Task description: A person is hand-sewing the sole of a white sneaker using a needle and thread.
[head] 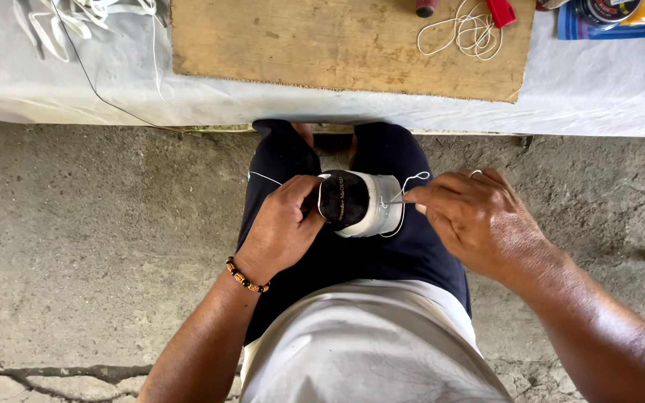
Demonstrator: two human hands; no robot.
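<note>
While the white sneaker (360, 203) was steadied on the lap by the clasping left hand (281, 227), white thread (412, 179) was pinched taut at three o'clock by the right hand (479, 216), for stitching.

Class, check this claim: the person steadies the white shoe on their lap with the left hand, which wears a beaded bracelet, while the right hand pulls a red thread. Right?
Not quite: the head view shows the thread is white, not red. The left hand with the beaded bracelet steadies the white shoe; the right hand pulls.

Left hand (281, 227): yours, gripping white shoe (360, 203) on your lap.
Right hand (475, 216): yours, pinching white thread (412, 179).
</note>
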